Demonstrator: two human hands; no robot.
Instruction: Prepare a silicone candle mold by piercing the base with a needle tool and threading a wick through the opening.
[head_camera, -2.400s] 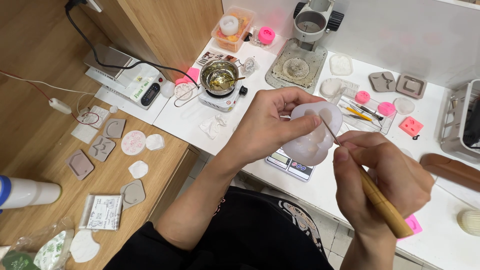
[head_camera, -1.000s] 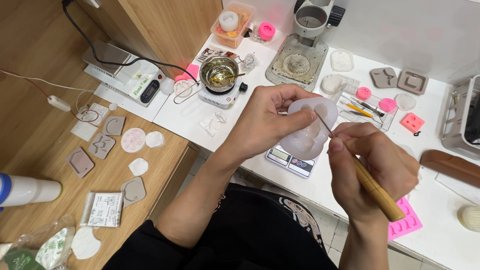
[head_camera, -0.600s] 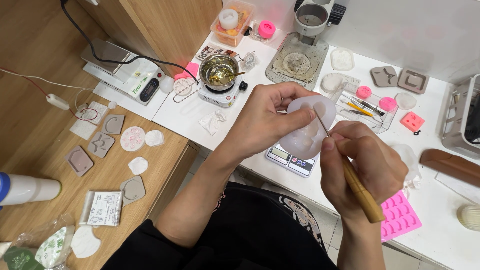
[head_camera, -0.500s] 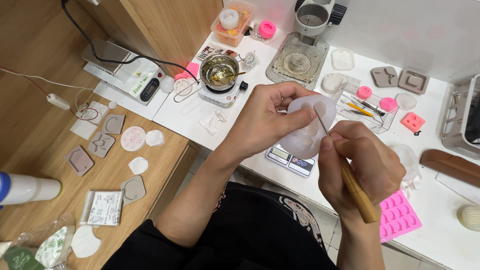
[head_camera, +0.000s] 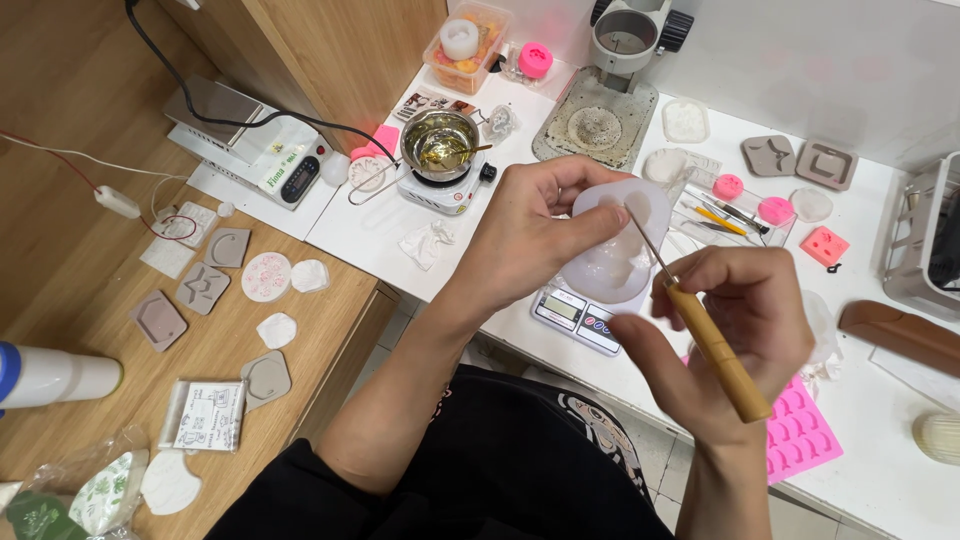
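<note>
right hand (head_camera: 735, 330) drew nearer the mould (head_camera: 612, 245), pick (head_camera: 680, 300) inside.

A small craft workshop; a white worktable (head_camera: 880, 470) crowded with silicone moulds (head_camera: 800, 435), a melting pot on a hotplate (head_camera: 440, 150), digital scales (head_camera: 585, 315), a stereo microscope (head_camera: 625, 40).

Brightness: bright, even, daylight-like across the white worktop (head_camera: 880, 470).
Shadows: soft and faint, under the left hand (head_camera: 535, 235) and beside the small metal pot (head_camera: 438, 145).
Glare: mild on the pot's rim.
Sharpness: crisp at centre.
Edges: slight wide-angle bending, corners softer.
</note>
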